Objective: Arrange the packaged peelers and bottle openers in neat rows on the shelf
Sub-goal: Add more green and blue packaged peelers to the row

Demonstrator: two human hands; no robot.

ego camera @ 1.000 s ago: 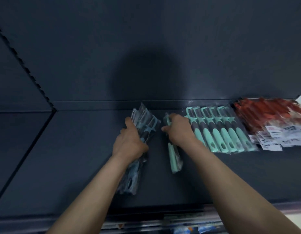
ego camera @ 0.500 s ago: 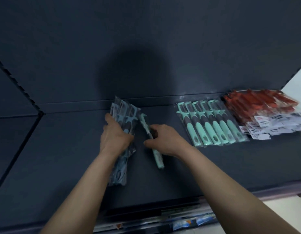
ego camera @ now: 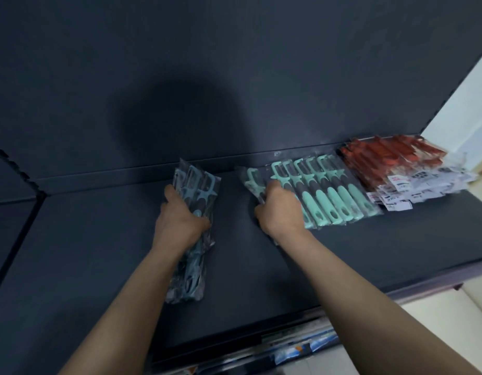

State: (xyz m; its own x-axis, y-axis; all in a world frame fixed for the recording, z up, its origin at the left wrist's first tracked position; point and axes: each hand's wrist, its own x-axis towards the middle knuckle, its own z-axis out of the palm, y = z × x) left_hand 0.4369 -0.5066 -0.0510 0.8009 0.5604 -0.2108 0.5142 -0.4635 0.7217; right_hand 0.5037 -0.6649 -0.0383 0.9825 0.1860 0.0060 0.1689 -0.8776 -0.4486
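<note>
My left hand (ego camera: 180, 220) grips a bundle of packaged teal peelers (ego camera: 196, 190) that lies on the dark shelf (ego camera: 99, 266) left of centre. My right hand (ego camera: 280, 212) holds a single packaged teal peeler (ego camera: 252, 180) down on the shelf, right against the left end of a row of teal peelers (ego camera: 326, 193). That row lies side by side with heads toward the back wall. To its right sits a pile of red packaged tools (ego camera: 383, 161) with white labels.
The shelf's back wall (ego camera: 234, 77) rises just behind the items. A side joint (ego camera: 18, 212) runs at the left. The shelf's front edge (ego camera: 369, 299) crosses below my arms, with printed packets (ego camera: 302, 347) on a lower level. A pale floor (ego camera: 456, 320) shows at the right.
My right hand carried the single peeler from beside the left bundle rightward to the end of the teal row. The left hand kept its grip on the bundle.
</note>
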